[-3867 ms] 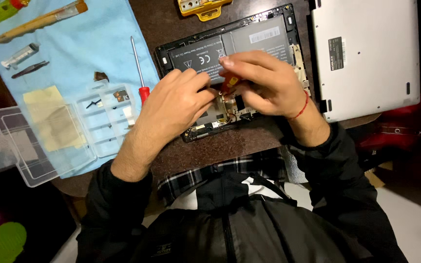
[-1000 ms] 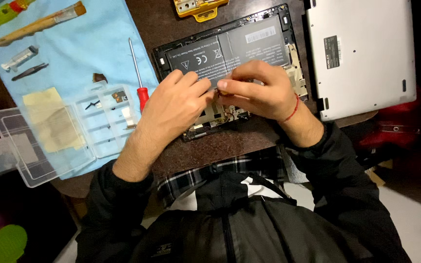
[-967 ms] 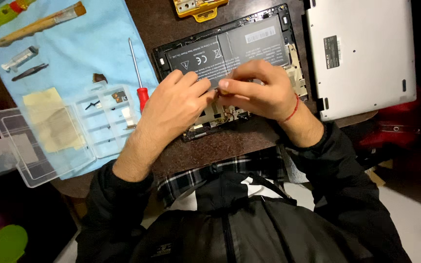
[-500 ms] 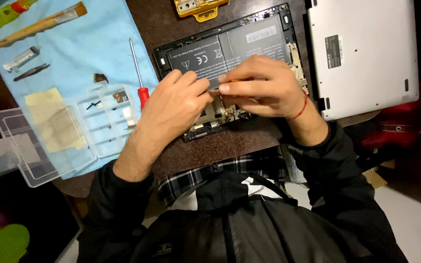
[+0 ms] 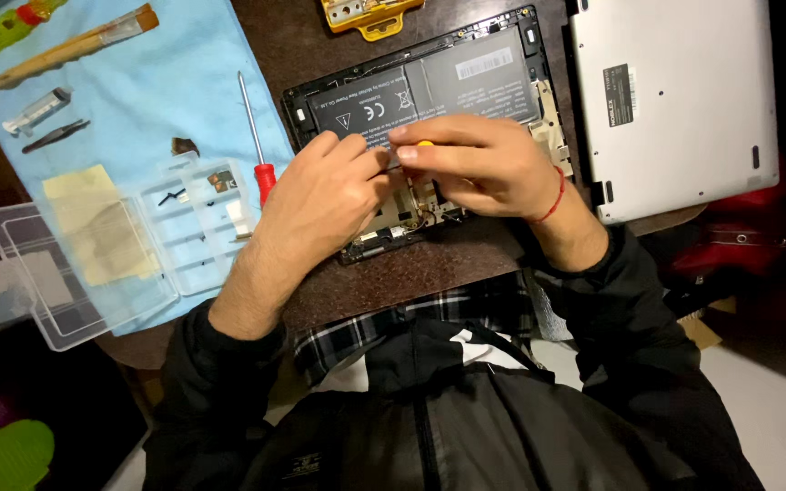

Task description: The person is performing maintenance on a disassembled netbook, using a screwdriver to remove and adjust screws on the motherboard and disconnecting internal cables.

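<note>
Comparing this moment with the views just before, little has shifted: both hands stay bunched over the lower edge of the opened device (image 5: 429,127), the right one turned slightly so a yellow-tipped small tool (image 5: 423,144) now peeps out above its fingers. That suggests the fine work on the exposed board is still going on, not finished.

At far left a clear compartment box (image 5: 93,264) lies open on a light blue cloth (image 5: 166,82), with a brush (image 5: 65,50) and tweezers (image 5: 55,135) higher up and a red-handled screwdriver (image 5: 256,136) at the cloth's edge. The left hand (image 5: 316,205) is curled narrow, fingertips pinched at the device; what they hold I cannot tell. The right hand (image 5: 479,164) is closed on the small tool. A silver laptop shell (image 5: 684,91) lies further right on the dark wooden table (image 5: 429,273). Pale floor shows below.
</note>
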